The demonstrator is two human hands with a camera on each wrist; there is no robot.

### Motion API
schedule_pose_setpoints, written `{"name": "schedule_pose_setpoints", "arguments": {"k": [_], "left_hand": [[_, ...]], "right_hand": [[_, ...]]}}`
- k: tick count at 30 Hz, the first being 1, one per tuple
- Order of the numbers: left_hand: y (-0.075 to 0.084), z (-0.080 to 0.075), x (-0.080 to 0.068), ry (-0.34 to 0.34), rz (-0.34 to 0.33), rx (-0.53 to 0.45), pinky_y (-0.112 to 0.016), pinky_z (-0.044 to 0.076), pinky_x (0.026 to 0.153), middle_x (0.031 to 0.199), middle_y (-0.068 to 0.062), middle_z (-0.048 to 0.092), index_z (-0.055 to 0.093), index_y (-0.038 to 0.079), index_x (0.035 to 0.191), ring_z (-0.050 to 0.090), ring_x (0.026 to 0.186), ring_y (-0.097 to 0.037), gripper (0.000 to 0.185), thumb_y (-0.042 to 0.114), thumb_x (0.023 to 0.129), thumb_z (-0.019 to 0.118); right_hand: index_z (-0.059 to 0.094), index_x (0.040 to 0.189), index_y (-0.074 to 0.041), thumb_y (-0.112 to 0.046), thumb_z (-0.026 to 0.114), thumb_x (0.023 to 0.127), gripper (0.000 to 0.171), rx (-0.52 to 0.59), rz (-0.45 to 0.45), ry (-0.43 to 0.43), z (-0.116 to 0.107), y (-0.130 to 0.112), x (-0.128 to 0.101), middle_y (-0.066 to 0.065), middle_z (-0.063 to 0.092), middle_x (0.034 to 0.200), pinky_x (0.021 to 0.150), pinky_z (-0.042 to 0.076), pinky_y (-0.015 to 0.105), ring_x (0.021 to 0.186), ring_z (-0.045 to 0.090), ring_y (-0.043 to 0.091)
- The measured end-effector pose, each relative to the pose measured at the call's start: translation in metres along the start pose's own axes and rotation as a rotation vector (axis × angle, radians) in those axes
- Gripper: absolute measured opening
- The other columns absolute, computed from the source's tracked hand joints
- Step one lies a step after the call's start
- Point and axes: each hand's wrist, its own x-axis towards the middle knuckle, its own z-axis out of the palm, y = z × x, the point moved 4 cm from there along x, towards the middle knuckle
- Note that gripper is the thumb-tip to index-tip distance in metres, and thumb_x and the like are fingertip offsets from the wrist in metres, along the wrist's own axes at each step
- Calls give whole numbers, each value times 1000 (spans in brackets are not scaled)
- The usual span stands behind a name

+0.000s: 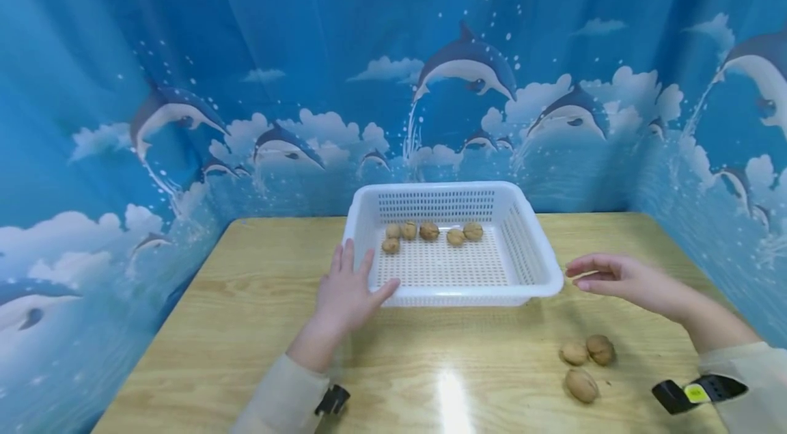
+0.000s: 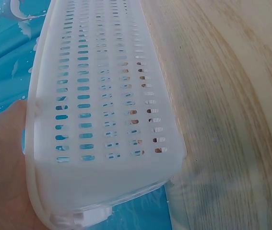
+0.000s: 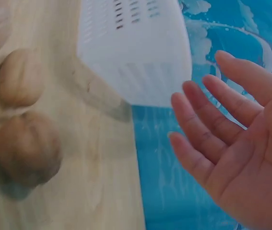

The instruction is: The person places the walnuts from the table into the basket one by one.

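Observation:
A white plastic basket [image 1: 467, 290] with slotted walls stands on the wooden table, several walnuts [image 1: 429, 232] lying along its far left part. My left hand [image 1: 349, 294] rests on the basket's near left corner, fingers spread along the rim; in the left wrist view the hand [image 2: 4, 167] lies against the rim beside the slotted wall [image 2: 92, 96]. Just off the basket's right side, my right hand [image 1: 621, 280] hangs in the air with relaxed fingers and nothing in them. The right wrist view has its palm [image 3: 251, 177] turned up, fingers loosely bent.
Three walnuts [image 1: 581, 385] lie on the table [image 1: 246, 324] at the right front, below my right hand. A blue curtain [image 1: 344, 31] printed with dolphins encloses the back and sides. Dark wrist straps [image 1: 697, 393] sit over both sleeves.

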Motion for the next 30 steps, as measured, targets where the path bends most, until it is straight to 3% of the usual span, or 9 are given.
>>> {"name": "schedule_pose_setpoints", "arguments": {"k": [6,15,22,30], "left_hand": [[0,-3,0,-3,4,16,-63,27,100,154,-19,2,27,14,148,1,139,-38,84,69,86,38],[1,-3,2,-4,9,15,-64,27,99,154,-19,3,28,14,148,2,139,-39,84,69,86,39],[1,-4,2,-5,17,23,-63,28,99,154,-20,2,27,14,148,2,139,-39,86,72,85,34],[1,-2,1,-15,18,30,-64,27,99,154,-20,2,27,14,148,2,139,-40,86,72,85,34]], "right_hand": [[36,133,15,-11,50,97,46,81,29,-117,7,24,-10,36,41,129,82,51,29,104,55,-1],[37,131,16,-7,54,94,47,66,31,-220,21,55,-18,38,43,127,82,47,20,108,56,9],[41,128,17,-6,58,91,46,55,8,-235,27,65,-21,37,48,123,82,46,18,103,54,-2],[43,124,19,-4,57,91,43,93,-3,-283,33,70,-21,36,51,119,79,47,20,100,56,0]]}}
